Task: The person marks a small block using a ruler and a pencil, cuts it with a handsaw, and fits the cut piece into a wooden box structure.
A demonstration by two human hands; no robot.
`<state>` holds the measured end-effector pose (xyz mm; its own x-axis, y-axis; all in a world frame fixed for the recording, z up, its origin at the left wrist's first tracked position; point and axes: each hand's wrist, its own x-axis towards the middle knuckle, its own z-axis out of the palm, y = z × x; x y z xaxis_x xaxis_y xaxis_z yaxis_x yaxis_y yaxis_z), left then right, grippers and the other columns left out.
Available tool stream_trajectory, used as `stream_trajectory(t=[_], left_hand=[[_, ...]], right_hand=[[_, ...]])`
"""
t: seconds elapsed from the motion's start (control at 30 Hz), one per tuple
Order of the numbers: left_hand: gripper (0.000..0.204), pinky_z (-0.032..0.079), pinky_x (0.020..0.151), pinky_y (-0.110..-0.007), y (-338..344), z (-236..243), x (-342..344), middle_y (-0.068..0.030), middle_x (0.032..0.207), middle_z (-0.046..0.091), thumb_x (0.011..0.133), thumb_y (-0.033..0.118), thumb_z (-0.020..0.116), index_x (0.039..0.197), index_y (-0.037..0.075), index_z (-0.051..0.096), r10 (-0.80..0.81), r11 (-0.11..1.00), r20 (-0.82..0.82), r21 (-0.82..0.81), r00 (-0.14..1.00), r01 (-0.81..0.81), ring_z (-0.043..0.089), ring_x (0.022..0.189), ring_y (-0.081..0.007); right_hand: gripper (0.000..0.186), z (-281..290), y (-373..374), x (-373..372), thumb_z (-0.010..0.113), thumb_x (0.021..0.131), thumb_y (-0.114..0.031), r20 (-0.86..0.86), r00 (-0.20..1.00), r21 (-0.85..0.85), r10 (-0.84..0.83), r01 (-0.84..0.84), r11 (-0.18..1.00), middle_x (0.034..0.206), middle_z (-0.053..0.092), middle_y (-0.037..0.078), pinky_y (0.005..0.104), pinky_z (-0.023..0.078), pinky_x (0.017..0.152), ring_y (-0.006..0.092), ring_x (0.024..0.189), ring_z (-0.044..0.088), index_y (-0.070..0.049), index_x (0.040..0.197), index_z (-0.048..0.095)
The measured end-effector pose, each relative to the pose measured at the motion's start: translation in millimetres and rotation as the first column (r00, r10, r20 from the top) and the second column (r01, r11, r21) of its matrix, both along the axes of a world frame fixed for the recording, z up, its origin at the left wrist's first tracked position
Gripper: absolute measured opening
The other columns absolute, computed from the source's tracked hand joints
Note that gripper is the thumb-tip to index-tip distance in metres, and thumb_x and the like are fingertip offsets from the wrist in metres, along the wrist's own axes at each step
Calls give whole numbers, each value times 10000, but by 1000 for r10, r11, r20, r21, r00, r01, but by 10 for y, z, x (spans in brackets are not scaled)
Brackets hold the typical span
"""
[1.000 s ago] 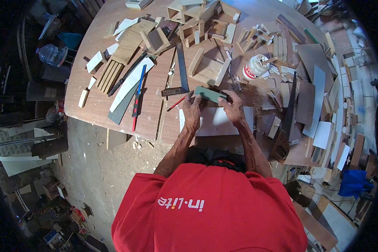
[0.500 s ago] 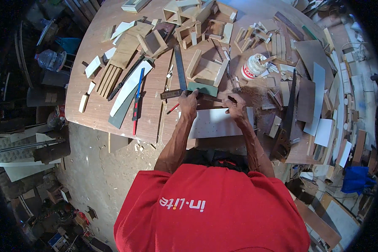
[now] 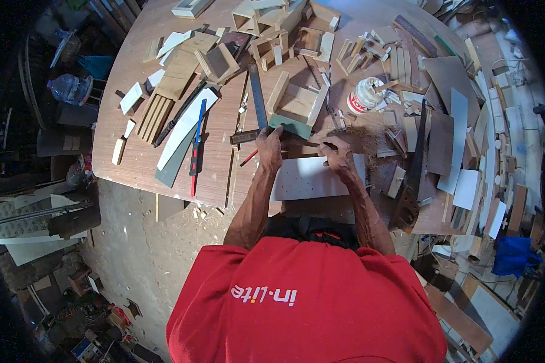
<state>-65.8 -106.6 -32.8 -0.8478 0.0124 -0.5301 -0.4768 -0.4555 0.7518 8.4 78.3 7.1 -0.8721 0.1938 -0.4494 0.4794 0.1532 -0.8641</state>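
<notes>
Green panel [image 3: 292, 126], left fingers [image 3: 277, 131] touching, right fingers [image 3: 327, 149] curled

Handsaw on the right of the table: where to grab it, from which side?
By the handle, probably from the near side with the right hand: it is the wide end, lying nearest the person, while the long blade tapers away toward the far side.

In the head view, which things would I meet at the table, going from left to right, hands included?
Small pale block, row of wooden strips, blue-and-red tool, thin red stick, left hand, green panel, right hand, handsaw.
</notes>
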Motion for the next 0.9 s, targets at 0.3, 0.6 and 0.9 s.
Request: stream_trajectory(t=[0.3,0.6,0.9], left_hand=[[205,501,609,-275,-12,-94,-12,-80,905,643,878,101,614,1037,-25,588,8,1000,-32,1,999,-8,615,724,-153],[230,530,698,-320,66,152,34,-99,941,637,904,151,591,1059,-14,552,-20,999,8,-41,1000,21,639,823,-200],[212,553,714,-316,37,73,29,-96,940,633,890,97,604,1043,-46,569,42,999,-9,4,999,-42,633,814,-184]], right_hand=[[273,-83,-32,-12,568,905,-206,-72,997,22,35,-34,999,849,680,80,293,527,517,152,734,645,-24,1100,625],[225,-20,-4,18,561,917,-175,-57,997,19,60,-59,998,918,666,56,279,545,560,143,833,652,-29,1072,633],[239,-115,3,30,571,901,-184,-83,995,5,61,-61,998,886,670,74,300,550,554,143,770,655,-18,1062,635]])
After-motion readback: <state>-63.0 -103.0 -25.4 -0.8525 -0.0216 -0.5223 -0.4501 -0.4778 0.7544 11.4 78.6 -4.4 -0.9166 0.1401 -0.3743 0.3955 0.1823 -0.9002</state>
